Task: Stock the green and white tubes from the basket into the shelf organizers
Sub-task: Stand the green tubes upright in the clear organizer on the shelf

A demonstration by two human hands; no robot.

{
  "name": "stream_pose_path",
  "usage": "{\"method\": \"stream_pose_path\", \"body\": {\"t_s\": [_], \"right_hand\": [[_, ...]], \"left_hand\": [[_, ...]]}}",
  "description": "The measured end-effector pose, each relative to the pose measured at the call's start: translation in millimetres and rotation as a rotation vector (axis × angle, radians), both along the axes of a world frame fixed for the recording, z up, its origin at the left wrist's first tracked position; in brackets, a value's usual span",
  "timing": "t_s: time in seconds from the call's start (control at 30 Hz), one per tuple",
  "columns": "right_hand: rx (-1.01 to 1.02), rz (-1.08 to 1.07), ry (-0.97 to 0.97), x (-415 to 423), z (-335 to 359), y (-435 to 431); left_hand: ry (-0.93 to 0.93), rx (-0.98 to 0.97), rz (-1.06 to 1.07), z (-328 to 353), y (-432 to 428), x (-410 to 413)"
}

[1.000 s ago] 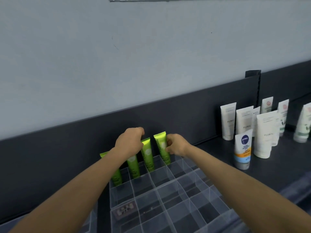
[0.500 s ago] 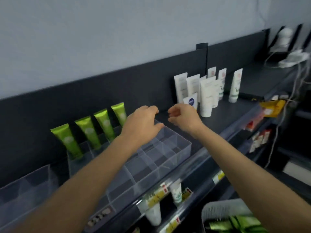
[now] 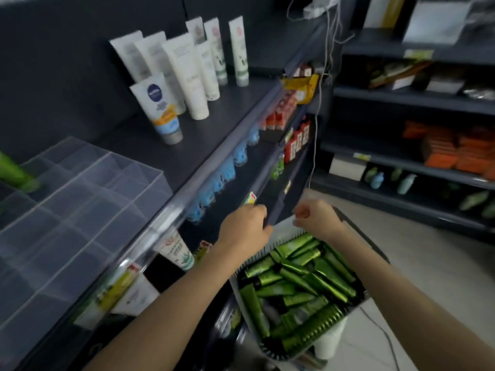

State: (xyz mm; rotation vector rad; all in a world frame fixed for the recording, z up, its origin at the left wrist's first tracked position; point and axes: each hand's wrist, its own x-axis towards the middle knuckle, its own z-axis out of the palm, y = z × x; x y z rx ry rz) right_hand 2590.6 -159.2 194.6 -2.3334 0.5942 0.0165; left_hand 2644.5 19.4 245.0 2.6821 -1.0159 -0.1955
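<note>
A white basket [image 3: 284, 238] at lower right is packed with several green tubes [image 3: 300, 285]. My left hand [image 3: 245, 230] hovers over the basket's far left rim, fingers curled loosely, holding nothing. Over the far rim, my right hand [image 3: 317, 216] hangs with fingers bent and apart, also holding nothing. The clear divided organizer [image 3: 80, 199] stands on the dark shelf at left. One green tube [image 3: 14, 174] shows in its back row at the frame's left edge.
White tubes [image 3: 187, 73] and a blue-capped tube [image 3: 158, 108] stand on the dark shelf [image 3: 203, 129] to the right of the organizer. Lower shelves below hold packets and tubes. A cable [image 3: 317, 111] hangs down beside the shelf end. Further dark shelving stands at right.
Both hands left the green tubes in the organizer's back row and came down and right to the basket. My view swung from the shelf wall down toward the basket.
</note>
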Motion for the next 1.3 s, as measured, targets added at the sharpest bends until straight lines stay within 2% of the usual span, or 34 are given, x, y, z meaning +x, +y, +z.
{"method": "stream_pose_path", "body": {"t_s": [0.1, 0.27, 0.4, 0.57, 0.73, 0.83, 0.93, 1.03, 1.17, 1.3], "right_hand": [[-0.027, -0.010, 0.151, -25, -49, -11], [-0.082, 0.092, 0.391, -54, -120, -19], [-0.105, 0.208, 0.511, -59, -145, -18], [-0.149, 0.249, 0.580, -55, -174, -18], [-0.225, 0.282, 0.598, -52, -191, -15], [-0.265, 0.300, 0.592, -51, -196, -17], [-0.238, 0.286, 0.597, -52, -195, -18], [-0.145, 0.228, 0.568, -54, -189, -22], [-0.067, 0.145, 0.467, -54, -177, -30], [-0.042, 0.123, 0.362, -45, -154, -26]], "left_hand": [[0.065, 0.116, -0.043, -44, -10, -2], [0.198, 0.312, -0.045, -119, -5, -8], [0.320, 0.405, -0.064, -161, 3, -6], [0.424, 0.447, -0.103, -205, -1, -9], [0.457, 0.470, -0.204, -240, -18, -16], [0.358, 0.461, -0.301, -252, -24, -21], [0.240, 0.577, -0.386, -259, -31, -27], [0.226, 0.646, -0.406, -259, -37, -28], [0.284, 0.572, -0.374, -243, -38, -18], [0.453, 0.341, -0.150, -215, -29, -6]]}}
